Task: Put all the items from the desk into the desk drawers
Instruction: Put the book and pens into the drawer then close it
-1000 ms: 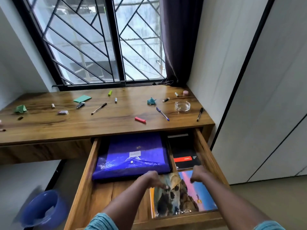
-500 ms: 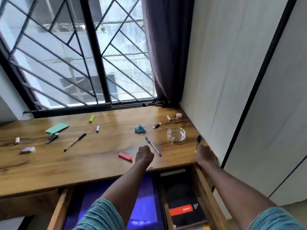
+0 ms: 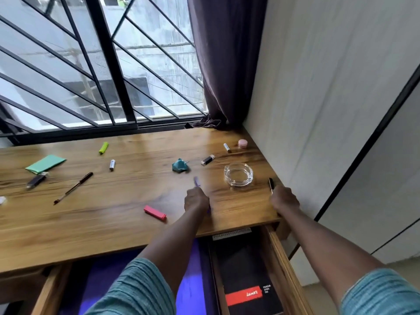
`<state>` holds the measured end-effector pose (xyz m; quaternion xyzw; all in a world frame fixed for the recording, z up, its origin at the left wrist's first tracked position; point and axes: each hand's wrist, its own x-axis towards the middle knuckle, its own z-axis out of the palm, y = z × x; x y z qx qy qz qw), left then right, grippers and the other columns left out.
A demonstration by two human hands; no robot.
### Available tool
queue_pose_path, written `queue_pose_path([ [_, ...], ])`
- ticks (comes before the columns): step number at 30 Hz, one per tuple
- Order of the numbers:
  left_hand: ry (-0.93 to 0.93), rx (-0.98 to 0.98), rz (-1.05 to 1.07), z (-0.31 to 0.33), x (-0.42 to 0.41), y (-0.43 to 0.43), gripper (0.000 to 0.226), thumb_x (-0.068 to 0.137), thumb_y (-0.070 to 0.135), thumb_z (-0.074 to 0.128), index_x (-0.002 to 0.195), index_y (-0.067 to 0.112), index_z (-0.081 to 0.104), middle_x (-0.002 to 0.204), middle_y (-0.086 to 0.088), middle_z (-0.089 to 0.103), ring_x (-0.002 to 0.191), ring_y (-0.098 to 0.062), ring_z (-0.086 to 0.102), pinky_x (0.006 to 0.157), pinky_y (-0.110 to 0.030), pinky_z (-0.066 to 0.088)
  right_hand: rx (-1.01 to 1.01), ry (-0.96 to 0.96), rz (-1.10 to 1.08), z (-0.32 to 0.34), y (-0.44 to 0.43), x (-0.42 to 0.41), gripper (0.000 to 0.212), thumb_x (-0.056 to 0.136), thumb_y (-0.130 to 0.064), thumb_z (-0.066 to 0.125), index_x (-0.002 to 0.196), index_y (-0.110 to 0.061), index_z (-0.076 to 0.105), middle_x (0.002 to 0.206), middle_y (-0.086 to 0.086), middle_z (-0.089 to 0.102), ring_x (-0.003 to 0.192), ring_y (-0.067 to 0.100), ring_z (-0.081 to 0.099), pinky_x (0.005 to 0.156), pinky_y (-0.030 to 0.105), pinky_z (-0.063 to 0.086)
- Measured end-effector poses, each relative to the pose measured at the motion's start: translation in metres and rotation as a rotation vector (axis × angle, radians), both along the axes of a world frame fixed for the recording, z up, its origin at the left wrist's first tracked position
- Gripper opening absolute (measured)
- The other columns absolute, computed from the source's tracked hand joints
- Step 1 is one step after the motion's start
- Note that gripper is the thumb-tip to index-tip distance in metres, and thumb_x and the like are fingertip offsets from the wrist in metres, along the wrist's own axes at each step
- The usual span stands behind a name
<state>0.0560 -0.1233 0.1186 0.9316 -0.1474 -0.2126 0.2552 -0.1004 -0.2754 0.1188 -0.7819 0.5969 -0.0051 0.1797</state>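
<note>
Head view: left hand clenched on blurred purple pen; right hand grasping half-hidden black pen.

The setting is a room in a home, indicated by a built-in wooden surface beneath a barred window with a dark curtain, pale wardrobe panels alongside, and an open drawer containing a notepad.

Left hand and right hand, both fisted, arms outstretched.
</note>
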Motion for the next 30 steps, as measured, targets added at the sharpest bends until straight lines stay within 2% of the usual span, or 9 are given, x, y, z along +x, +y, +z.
queue_pose_path([
  [4,0.038,-0.087,0.015,0.007,-0.012,0.021,0.036,0.086,0.02,0.065,0.115,0.0,0.061,0.118,-0.02,0.061,0.109,-0.035,0.062,0.084,-0.034,0.051,0.014,-0.074,0.009,0.007,0.019,-0.009,0.031,0.092,-0.012,0.052,0.12,-0.001,0.058,0.124,0.018,0.059,0.114,0.033,0.058,0.091,0.035,0.049],
  [9,0.021,-0.144,-0.001,0.016,-0.043,0.071,0.033,0.081,0.025,0.064,0.102,0.001,0.07,0.105,-0.021,0.069,0.098,-0.033,0.067,0.079,-0.031,0.052,0.025,-0.207,0.044,0.02,0.078,-0.021,0.033,0.087,-0.018,0.065,0.112,0.003,0.062,0.116,0.021,0.064,0.109,0.035,0.062,0.084,0.036,0.052],
  [13,-0.037,-0.148,-0.002,0.024,-0.077,0.13,0.029,0.083,0.025,0.063,0.095,0.001,0.073,0.098,-0.022,0.07,0.097,-0.033,0.067,0.076,-0.031,0.051,0.097,-0.32,0.131,0.027,0.148,-0.03,0.032,0.085,-0.021,0.066,0.103,0.005,0.067,0.106,0.023,0.069,0.101,0.034,0.066,0.08,0.034,0.053],
  [16,-0.041,-0.109,0.042,0.022,-0.101,0.183,0.029,0.082,0.028,0.065,0.099,0.006,0.074,0.101,-0.018,0.072,0.102,-0.029,0.067,0.081,-0.03,0.051,0.14,-0.341,0.217,0.025,0.208,-0.036,0.032,0.083,-0.023,0.065,0.102,0.002,0.068,0.104,0.022,0.069,0.101,0.034,0.066,0.08,0.034,0.052],
  [20,-0.022,0.004,0.104,0.0,-0.131,0.261,0.029,0.082,0.025,0.064,0.103,0.008,0.072,0.107,-0.015,0.071,0.107,-0.026,0.065,0.083,-0.03,0.051,0.236,-0.315,0.383,-0.001,0.293,-0.04,0.027,0.08,-0.022,0.065,0.095,0.001,0.07,0.095,0.021,0.071,0.095,0.031,0.069,0.077,0.033,0.054],
  [25,0.072,0.146,0.155,-0.04,-0.16,0.334,0.033,0.08,0.029,0.07,0.104,0.008,0.07,0.111,-0.014,0.069,0.106,-0.025,0.066,0.084,-0.03,0.052,0.35,-0.166,0.493,-0.051,0.378,-0.048,0.029,0.085,-0.02,0.061,0.108,-0.003,0.064,0.111,0.015,0.068,0.107,0.029,0.064,0.085,0.032,0.051],
  [26,0.088,0.17,0.14,-0.047,-0.166,0.343,0.033,0.079,0.03,0.071,0.103,0.007,0.069,0.109,-0.014,0.07,0.104,-0.025,0.067,0.082,-0.03,0.053,0.379,-0.135,0.501,-0.06,0.39,-0.051,0.025,0.084,-0.018,0.058,0.104,-0.004,0.065,0.109,0.015,0.069,0.103,0.029,0.066,0.084,0.033,0.053],
  [28,0.115,0.234,0.112,-0.06,-0.177,0.357,0.031,0.078,0.028,0.072,0.1,0.007,0.069,0.106,-0.013,0.071,0.101,-0.023,0.069,0.079,-0.03,0.055,0.443,-0.084,0.501,-0.08,0.408,-0.057,0.016,0.081,-0.012,0.05,0.082,-0.005,0.065,0.102,0.018,0.071,0.095,0.031,0.07,0.08,0.036,0.058],
  [30,0.131,0.278,0.072,-0.073,-0.184,0.366,0.025,0.078,0.02,0.069,0.097,0.005,0.07,0.104,-0.014,0.072,0.098,-0.025,0.07,0.077,-0.031,0.057,0.495,-0.058,0.499,-0.096,0.419,-0.062,0.02,0.081,-0.007,0.045,0.069,-0.006,0.061,0.1,0.019,0.072,0.092,0.033,0.071,0.078,0.039,0.059],
])
